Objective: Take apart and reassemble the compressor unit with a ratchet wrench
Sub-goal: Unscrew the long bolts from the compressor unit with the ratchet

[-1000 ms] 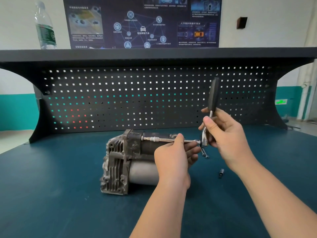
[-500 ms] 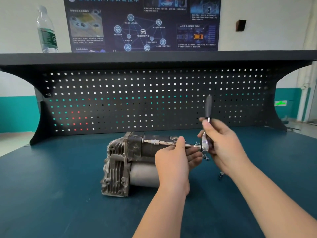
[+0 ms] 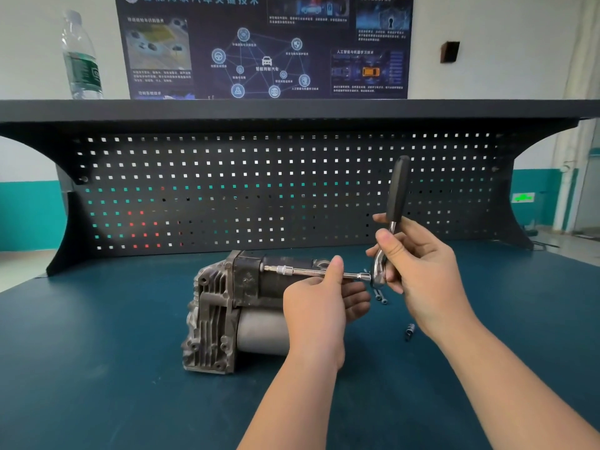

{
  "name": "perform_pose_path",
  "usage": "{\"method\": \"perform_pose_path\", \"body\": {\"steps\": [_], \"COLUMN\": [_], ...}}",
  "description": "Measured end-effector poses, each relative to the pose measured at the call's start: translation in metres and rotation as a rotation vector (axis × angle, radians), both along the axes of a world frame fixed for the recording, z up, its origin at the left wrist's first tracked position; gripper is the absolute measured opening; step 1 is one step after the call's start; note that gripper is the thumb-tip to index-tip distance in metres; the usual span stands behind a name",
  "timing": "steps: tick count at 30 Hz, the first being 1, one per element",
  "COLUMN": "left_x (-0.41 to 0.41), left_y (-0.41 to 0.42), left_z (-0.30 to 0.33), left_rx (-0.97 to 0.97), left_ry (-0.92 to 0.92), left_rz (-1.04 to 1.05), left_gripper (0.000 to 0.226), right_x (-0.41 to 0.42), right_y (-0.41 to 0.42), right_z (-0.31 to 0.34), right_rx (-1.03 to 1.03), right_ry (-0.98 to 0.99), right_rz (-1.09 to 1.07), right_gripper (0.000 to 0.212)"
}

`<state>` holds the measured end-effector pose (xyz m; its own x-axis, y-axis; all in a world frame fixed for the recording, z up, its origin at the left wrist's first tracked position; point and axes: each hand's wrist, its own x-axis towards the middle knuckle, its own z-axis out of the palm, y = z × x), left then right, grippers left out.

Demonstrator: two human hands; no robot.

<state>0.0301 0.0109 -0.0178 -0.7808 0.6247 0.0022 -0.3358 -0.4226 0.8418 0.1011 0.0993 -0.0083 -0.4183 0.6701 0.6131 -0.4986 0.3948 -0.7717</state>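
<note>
A dark teal worktop [image 3: 97, 368] runs back to a black pegboard panel [image 3: 227, 190] under a black shelf [image 3: 292, 108]. On the shelf's left end stands a clear water bottle [image 3: 81, 56]. Behind hangs a dark blue poster [image 3: 263, 47] on a white wall [image 3: 503, 43] — teal along its lower band [image 3: 29, 216]. A small dark box [image 3: 449, 51] sits right of the poster.

Dark blue wall poster [image 3: 264, 47]: Chinese print, mostly blurred; "人工智能与机器学习技术" heading legible. Clear plastic bottle's green label [image 3: 85, 70]: unreadable.
</note>
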Motion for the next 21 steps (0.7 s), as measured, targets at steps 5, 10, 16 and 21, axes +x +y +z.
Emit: {"method": "perform_pose_path", "body": {"steps": [5,10,16,21], "left_x": [0.003,0.005,0.004,0.002], "left_y": [0.000,0.000,0.001,0.003], "left_z": [0.004,0.003,0.001,0.001], "left_rx": [0.048,0.089,0.107,0.110], "left_ry": [-0.076,-0.107,-0.108,-0.099], "left_rz": [-0.013,-0.021,-0.012,-0.023], "left_gripper": [0.019,0.019,0.020,0.020], "right_x": [-0.001,-0.006,-0.014,-0.008], "right_y": [0.003,0.013,0.018,0.011], "right_z": [0.001,-0.001,-0.017,-0.003], "right_rx": [-0.106,-0.516,-0.807,-0.161], "right_ry": [0.015,-0.049,-0.103,-0.023], "right_rz": [0.075,0.208,0.338,0.033], "right_gripper": [0.023,0.021,0.015,0.015]}}
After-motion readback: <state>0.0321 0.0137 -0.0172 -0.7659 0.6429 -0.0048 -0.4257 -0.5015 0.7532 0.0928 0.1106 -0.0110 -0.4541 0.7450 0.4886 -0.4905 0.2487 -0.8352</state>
